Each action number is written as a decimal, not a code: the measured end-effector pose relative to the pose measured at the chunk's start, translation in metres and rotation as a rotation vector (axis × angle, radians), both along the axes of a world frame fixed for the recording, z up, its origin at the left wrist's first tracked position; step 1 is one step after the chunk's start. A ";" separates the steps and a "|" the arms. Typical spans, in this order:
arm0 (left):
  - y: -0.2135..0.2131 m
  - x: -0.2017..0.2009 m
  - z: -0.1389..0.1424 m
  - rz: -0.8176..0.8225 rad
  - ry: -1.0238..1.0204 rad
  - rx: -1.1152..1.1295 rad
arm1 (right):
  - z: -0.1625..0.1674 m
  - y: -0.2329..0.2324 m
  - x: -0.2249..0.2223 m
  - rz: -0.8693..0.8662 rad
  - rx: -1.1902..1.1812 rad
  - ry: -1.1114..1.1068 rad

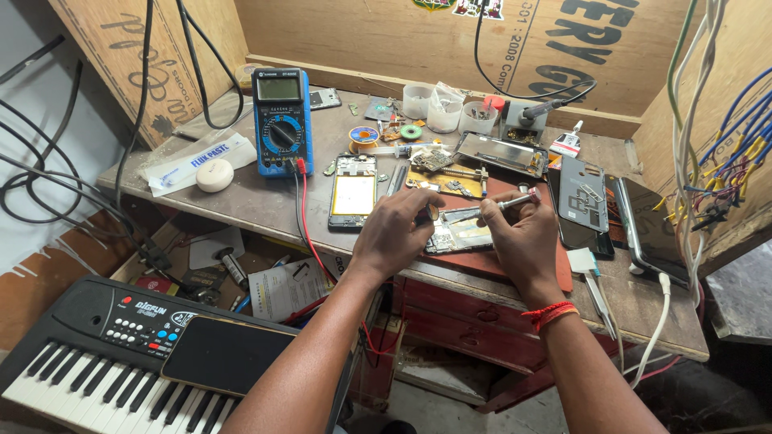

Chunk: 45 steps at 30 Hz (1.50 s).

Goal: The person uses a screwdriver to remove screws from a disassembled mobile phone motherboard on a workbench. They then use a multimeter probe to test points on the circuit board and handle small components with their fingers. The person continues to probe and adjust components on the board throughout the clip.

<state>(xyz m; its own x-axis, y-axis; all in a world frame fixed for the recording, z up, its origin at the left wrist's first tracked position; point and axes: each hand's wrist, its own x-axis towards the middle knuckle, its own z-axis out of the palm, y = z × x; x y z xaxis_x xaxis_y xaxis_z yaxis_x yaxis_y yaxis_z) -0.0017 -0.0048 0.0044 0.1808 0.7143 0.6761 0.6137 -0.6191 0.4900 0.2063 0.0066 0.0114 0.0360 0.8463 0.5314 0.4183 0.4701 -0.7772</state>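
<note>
An opened phone (460, 233), back cover off and its boards bare, lies flat near the front edge of the tabletop (265, 201), on a reddish mat (523, 265). Both hands meet over it. The left hand (394, 233) rests at the phone's left end, fingers curled down onto it so that its grip is closed on the phone's edge, pinning it in place; the fingertips hide that end of the phone. The right hand (523, 237) sits at the phone's right end, its grip closed around a slim silver screwdriver (490, 207), which lies nearly level and points left, its tip over the upper part of the phone, just beside the left fingers. Whether the tip touches the board cannot be told. A red thread band (548, 313) circles the right wrist.

Left of the hands lies another stripped phone with a yellow inside (353, 193), and beyond it stands a blue multimeter (281, 120) with red and black leads trailing toward the front edge. Behind the hands are loose circuit boards (438, 165), a silver phone frame (503, 154) and small white cups (442, 108). To the right lie a dark phone back (583, 205) and white tweezers (595, 285). Below the tabletop, at lower left, an electronic keyboard (88, 354) carries a dark phone (225, 354) face up
</note>
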 end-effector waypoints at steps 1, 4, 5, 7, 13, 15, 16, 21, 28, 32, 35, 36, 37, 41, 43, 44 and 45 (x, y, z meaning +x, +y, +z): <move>0.000 -0.001 0.000 -0.005 -0.006 -0.001 | 0.000 0.000 0.000 -0.007 -0.007 -0.004; 0.000 0.000 0.000 -0.017 -0.017 -0.010 | 0.000 0.000 0.000 -0.012 -0.011 -0.008; 0.000 0.000 0.000 -0.015 -0.016 -0.015 | -0.001 0.000 0.000 0.001 0.001 -0.004; 0.001 0.000 0.000 -0.014 -0.016 -0.015 | -0.001 0.000 0.000 0.022 0.012 -0.002; 0.001 0.000 0.000 -0.016 -0.008 -0.007 | -0.001 0.001 0.000 0.038 0.011 -0.039; 0.001 0.000 0.000 -0.004 -0.004 -0.039 | 0.000 0.002 0.000 0.040 0.003 -0.041; 0.001 0.000 0.000 -0.002 0.000 -0.030 | 0.000 0.001 0.000 0.035 0.008 -0.037; 0.000 0.000 0.001 -0.018 -0.005 -0.006 | -0.001 0.000 0.000 0.004 0.000 0.002; 0.000 -0.001 0.001 -0.014 0.000 -0.015 | 0.000 0.000 0.000 0.020 0.014 -0.055; 0.000 0.000 0.001 -0.017 0.003 -0.011 | 0.000 0.000 0.000 0.012 0.007 -0.034; 0.000 0.000 0.001 -0.007 0.011 0.003 | 0.000 -0.001 0.001 0.030 0.030 -0.029; 0.000 0.000 0.000 -0.003 0.015 0.010 | 0.000 -0.001 0.001 0.040 0.041 -0.032; 0.000 0.000 0.000 -0.004 0.011 0.005 | 0.000 -0.001 0.000 0.043 0.031 -0.031; 0.002 0.001 -0.002 -0.001 0.010 0.010 | 0.000 0.000 0.000 0.030 0.007 -0.044; 0.002 0.001 -0.002 0.005 0.021 -0.005 | 0.000 0.000 0.000 0.019 0.004 -0.045; 0.002 0.001 -0.002 0.008 0.026 -0.024 | 0.000 0.001 0.000 0.019 0.006 -0.041; 0.003 0.001 -0.002 0.012 0.032 -0.044 | 0.000 0.001 0.000 0.018 0.008 -0.037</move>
